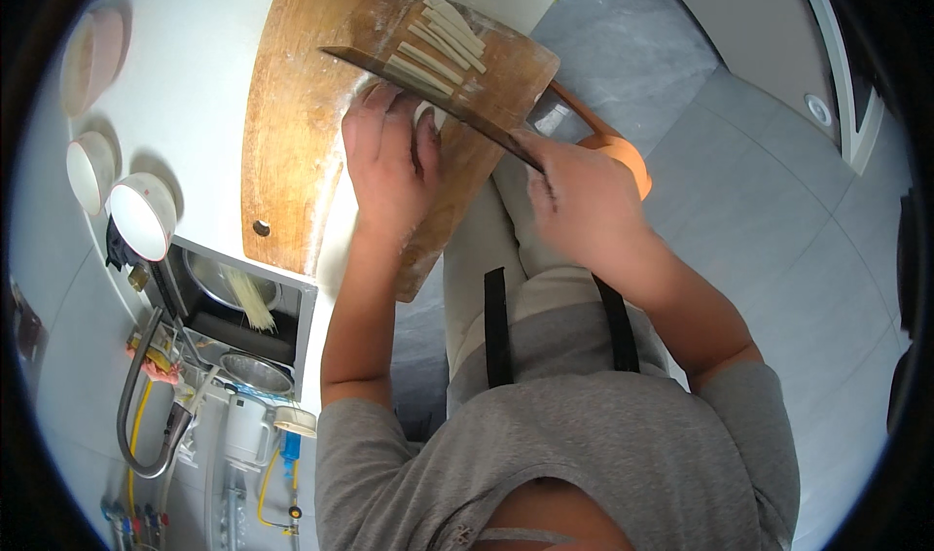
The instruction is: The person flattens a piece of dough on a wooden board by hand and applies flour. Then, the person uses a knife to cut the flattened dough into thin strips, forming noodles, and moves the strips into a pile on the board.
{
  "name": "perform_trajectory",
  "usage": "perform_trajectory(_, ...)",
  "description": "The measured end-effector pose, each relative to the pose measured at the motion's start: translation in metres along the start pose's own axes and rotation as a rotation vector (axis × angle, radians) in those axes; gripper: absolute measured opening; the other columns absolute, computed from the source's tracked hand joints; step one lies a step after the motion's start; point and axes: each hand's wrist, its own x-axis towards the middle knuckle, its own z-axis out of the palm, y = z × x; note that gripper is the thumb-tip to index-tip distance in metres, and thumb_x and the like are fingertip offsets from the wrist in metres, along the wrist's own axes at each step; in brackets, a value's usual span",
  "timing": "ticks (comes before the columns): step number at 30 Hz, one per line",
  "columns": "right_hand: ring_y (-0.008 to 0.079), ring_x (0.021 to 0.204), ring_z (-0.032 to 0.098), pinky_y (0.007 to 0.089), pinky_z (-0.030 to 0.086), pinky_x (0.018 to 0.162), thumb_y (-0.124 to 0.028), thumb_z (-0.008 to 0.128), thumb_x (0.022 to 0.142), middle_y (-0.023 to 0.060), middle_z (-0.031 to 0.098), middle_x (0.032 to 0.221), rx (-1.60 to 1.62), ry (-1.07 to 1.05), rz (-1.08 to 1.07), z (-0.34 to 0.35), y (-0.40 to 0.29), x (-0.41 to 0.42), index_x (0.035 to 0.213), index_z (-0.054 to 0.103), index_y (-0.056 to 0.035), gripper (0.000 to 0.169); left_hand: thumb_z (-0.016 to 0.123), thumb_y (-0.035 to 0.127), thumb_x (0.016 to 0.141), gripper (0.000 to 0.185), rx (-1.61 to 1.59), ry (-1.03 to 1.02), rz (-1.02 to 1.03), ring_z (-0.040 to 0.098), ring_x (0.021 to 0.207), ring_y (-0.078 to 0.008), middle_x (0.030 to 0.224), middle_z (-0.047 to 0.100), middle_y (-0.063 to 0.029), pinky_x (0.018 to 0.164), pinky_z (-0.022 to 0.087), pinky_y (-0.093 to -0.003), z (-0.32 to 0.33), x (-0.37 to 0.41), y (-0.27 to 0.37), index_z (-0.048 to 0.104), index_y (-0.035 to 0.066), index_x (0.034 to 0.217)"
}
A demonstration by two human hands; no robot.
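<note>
My right hand (580, 197) grips a long-bladed kitchen knife (430, 93), which lies slantwise over a floured wooden cutting board (292, 128). On the near side of the blade, my left hand (390, 139) rests with bent fingers on pale dough (430, 113), mostly hidden under the palm and fingers. Beyond the blade, several cut dough strips (445, 40) lie side by side on the board, with a wider rounded end piece (449, 11) at their far edge. White flour dusts the board around the left hand.
A sink (306, 332) at the left holds a metal bowl with thin noodles (252, 299). Two white bowls (142, 215) and a pink container (95, 62) stand on the white counter (197, 77). A curved faucet (128, 405) is at lower left. An orange object (627, 158) shows beyond the board's right end.
</note>
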Motion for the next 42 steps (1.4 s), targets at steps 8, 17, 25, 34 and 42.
perform_trajectory(8,0.0338,0.077,0.067,0.0444,0.053,0.063,-0.012,0.060,0.086,0.0151,0.068,0.086,-0.010,0.057,-0.077,-0.012,0.006,-0.014,0.124,0.060,-0.0038,0.039,0.067,0.001,0.080,0.027,-0.019,0.022,-0.010,0.055,0.112,-0.0376,0.118,0.059,-0.0170,0.096,0.043,-0.0451,-0.002,-0.004,0.001,0.065,-0.001,0.107)
perform_trajectory(17,0.0318,0.072,0.067,0.0426,0.052,0.060,-0.011,0.060,0.086,0.0135,0.066,0.081,-0.021,0.062,-0.109,-0.002,0.004,-0.016,0.124,0.060,-0.0032,0.039,0.067,0.002,0.079,0.029,-0.004,-0.001,-0.002,0.054,0.110,-0.0412,0.119,0.057,-0.0211,0.094,0.043,-0.0471,-0.001,-0.007,-0.004,0.062,-0.004,0.107)
perform_trajectory(25,0.0302,0.070,0.067,0.0417,0.053,0.059,-0.010,0.059,0.085,0.0127,0.066,0.080,-0.037,0.076,-0.132,-0.001,0.002,-0.014,0.123,0.059,-0.0007,0.039,0.067,0.003,0.078,0.029,0.013,0.001,-0.013,0.054,0.109,-0.0414,0.120,0.057,-0.0218,0.094,0.044,-0.0468,0.001,-0.009,-0.005,0.062,-0.004,0.106)
perform_trajectory(34,0.0336,0.082,0.066,0.0442,0.053,0.071,-0.011,0.058,0.087,0.0162,0.067,0.088,0.039,0.024,-0.081,0.011,-0.009,0.009,0.128,0.058,-0.0072,0.041,0.068,0.003,0.078,0.027,0.001,0.015,-0.023,0.054,0.110,-0.0413,0.119,0.058,-0.0217,0.095,0.044,-0.0461,0.002,-0.010,-0.004,0.063,-0.002,0.105)
perform_trajectory(42,0.0330,0.085,0.066,0.0429,0.052,0.073,-0.013,0.056,0.089,0.0135,0.068,0.091,0.007,-0.034,0.031,-0.013,0.009,-0.010,0.129,0.060,-0.0121,0.040,0.066,0.000,0.080,0.026,-0.020,0.053,-0.023,0.056,0.111,-0.0377,0.117,0.060,-0.0183,0.095,0.044,-0.0434,0.001,-0.008,0.001,0.066,0.000,0.106)
